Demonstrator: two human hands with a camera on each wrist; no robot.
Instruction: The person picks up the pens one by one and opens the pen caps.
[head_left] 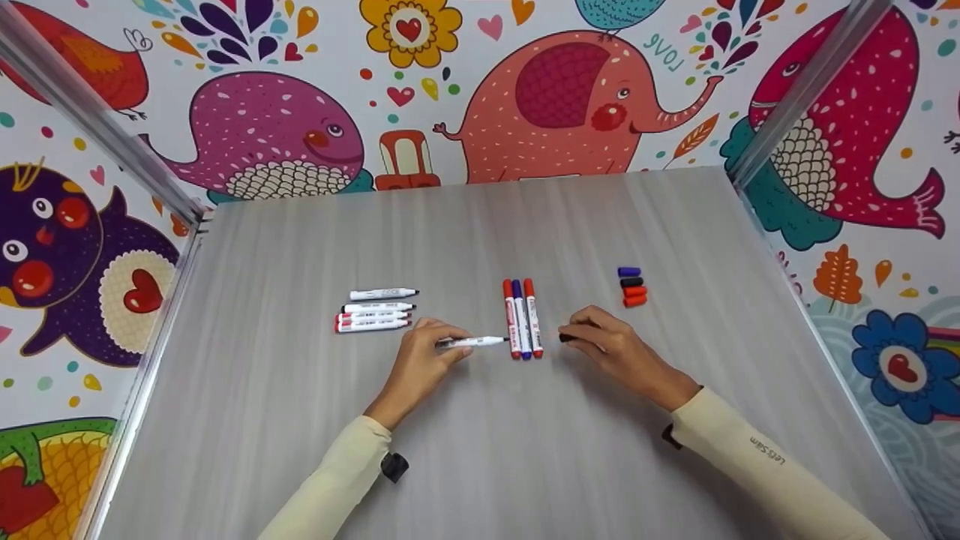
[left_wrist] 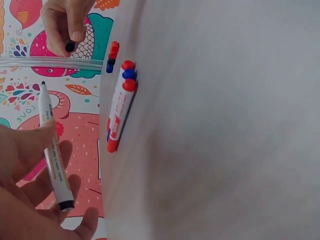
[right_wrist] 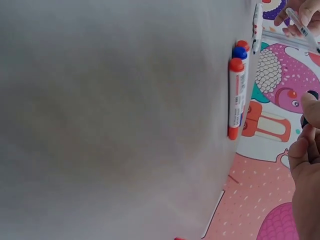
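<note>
The left hand (head_left: 426, 356) is clamped on a white marker (head_left: 484, 342), thumb and fingers pinching its barrel, the bare tip pointing away from that hand toward the right one. The right hand (head_left: 613, 345) has thumb and fingers together on a small black cap (head_left: 565, 337), at the side facing the left hand. The held marker's black end (left_wrist: 66, 205) suggests that the two belong together. This pair is therefore at a halfway point: marker and cap are apart, one in each hand, and whether they have just been parted or are to be joined I cannot tell.

Between the hands, just by the held marker's tip, three capped markers (head_left: 522, 322) lie side by side, two red with a blue one in the middle.

To the left of the left hand and a little beyond it, four uncapped markers (head_left: 375, 317) lie in a stack of parallel barrels, tips toward the right.

Beyond the right hand, four loose caps (head_left: 634, 292) form a short column: blue, black and two red. Their number matches the uncapped four. By count, three markers wear caps, while five, including the held one, do not.
</note>
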